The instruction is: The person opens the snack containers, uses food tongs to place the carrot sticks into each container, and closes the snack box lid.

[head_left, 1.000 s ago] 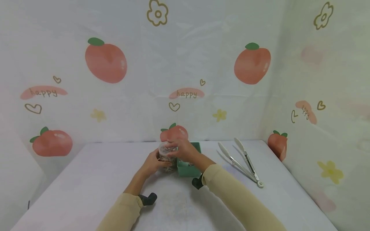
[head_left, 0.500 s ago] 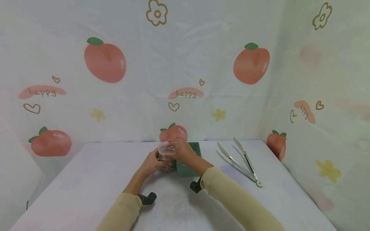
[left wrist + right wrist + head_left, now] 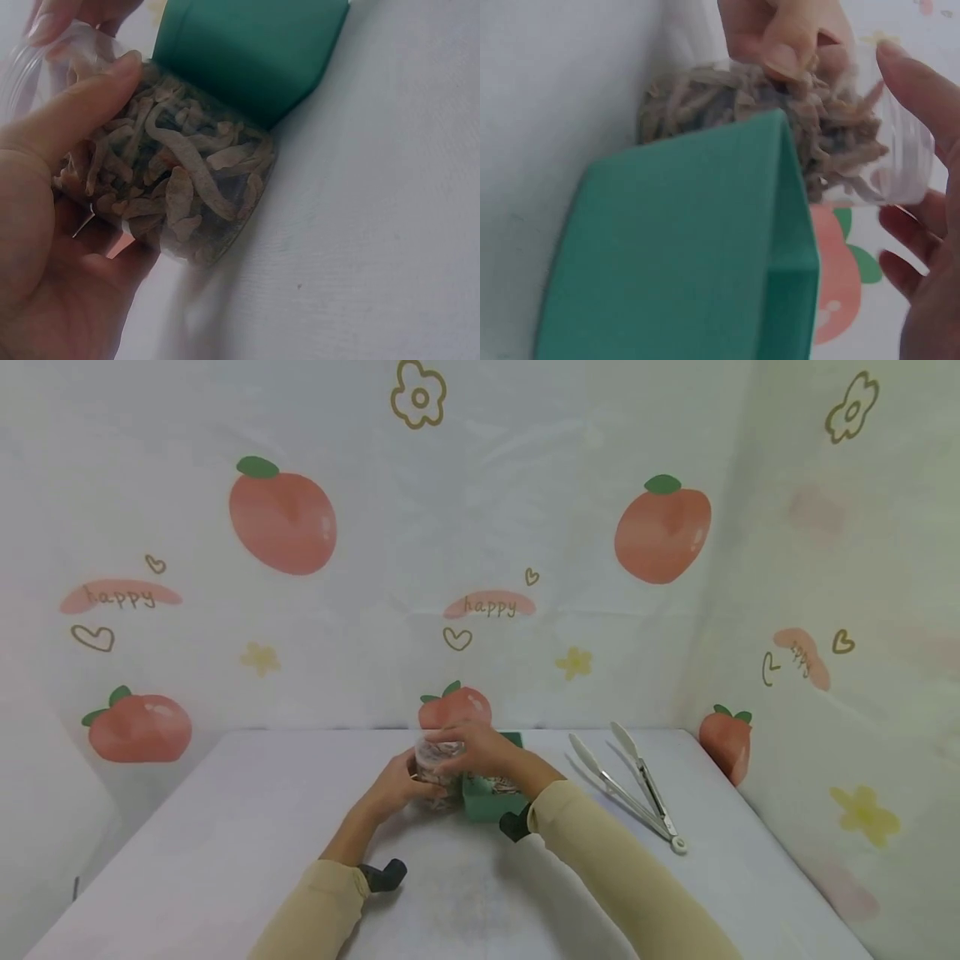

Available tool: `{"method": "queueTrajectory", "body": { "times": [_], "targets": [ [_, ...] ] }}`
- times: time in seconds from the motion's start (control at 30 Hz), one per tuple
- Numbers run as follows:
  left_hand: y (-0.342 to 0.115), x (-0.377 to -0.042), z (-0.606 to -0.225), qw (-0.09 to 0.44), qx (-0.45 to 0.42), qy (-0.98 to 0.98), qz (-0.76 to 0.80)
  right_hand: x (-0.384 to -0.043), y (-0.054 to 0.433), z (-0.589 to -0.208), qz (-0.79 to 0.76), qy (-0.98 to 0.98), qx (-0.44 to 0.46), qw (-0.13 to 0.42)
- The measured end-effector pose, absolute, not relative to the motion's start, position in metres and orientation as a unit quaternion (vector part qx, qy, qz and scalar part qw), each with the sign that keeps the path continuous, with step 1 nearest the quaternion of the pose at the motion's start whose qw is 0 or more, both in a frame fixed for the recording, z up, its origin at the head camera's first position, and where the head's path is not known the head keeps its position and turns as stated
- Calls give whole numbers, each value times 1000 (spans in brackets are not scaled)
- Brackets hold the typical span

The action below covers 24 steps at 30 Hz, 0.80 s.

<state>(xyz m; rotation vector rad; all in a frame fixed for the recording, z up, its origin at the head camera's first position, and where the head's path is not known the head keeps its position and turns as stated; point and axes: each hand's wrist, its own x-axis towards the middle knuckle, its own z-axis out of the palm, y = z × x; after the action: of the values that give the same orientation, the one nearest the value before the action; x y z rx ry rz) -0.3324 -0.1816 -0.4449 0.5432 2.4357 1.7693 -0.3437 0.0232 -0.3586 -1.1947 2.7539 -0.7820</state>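
Note:
A clear plastic jar (image 3: 191,161) stands upright on the table, filled with dried, brownish root-like strips. My left hand (image 3: 393,787) grips its side, thumb across the front in the left wrist view. At the top, my right hand (image 3: 483,752) holds the pale, see-through lid (image 3: 915,161), with thumb on one side and fingers on the other. A green open-topped box (image 3: 491,810) stands against the jar's right side. Similar brown pieces (image 3: 502,786) show inside the box, partly hidden behind my right hand and wrist.
Silver tongs (image 3: 652,797) with white tips lie spread on the table right of the box. A white cloth covers the table (image 3: 247,827). Behind it hangs a white curtain (image 3: 360,643) printed with peaches, and another wall closes the right side.
My right hand has turned slightly at the jar's top, uncovering more of the brown pieces in the box. The left hand keeps its grip on the jar. The head view has shifted a little.

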Motion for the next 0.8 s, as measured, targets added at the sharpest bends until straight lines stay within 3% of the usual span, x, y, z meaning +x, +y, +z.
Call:
{"method": "queueTrajectory", "body": {
  "times": [0.3, 0.5, 0.63, 0.8],
  "targets": [
    [-178, -326, -444, 12, 173, 793, 584, -332, 9, -373, -188, 909, -334, -164],
    [-179, -327, -445, 18, 162, 792, 589, -325, 1, -383, -169, 920, -273, -222],
    [-180, -328, -444, 25, 167, 795, 583, -327, 0, -383, -176, 920, -275, -217],
    [-182, -328, -441, 30, 169, 804, 570, -335, 10, -376, -228, 910, -331, -102]
  ]
}}
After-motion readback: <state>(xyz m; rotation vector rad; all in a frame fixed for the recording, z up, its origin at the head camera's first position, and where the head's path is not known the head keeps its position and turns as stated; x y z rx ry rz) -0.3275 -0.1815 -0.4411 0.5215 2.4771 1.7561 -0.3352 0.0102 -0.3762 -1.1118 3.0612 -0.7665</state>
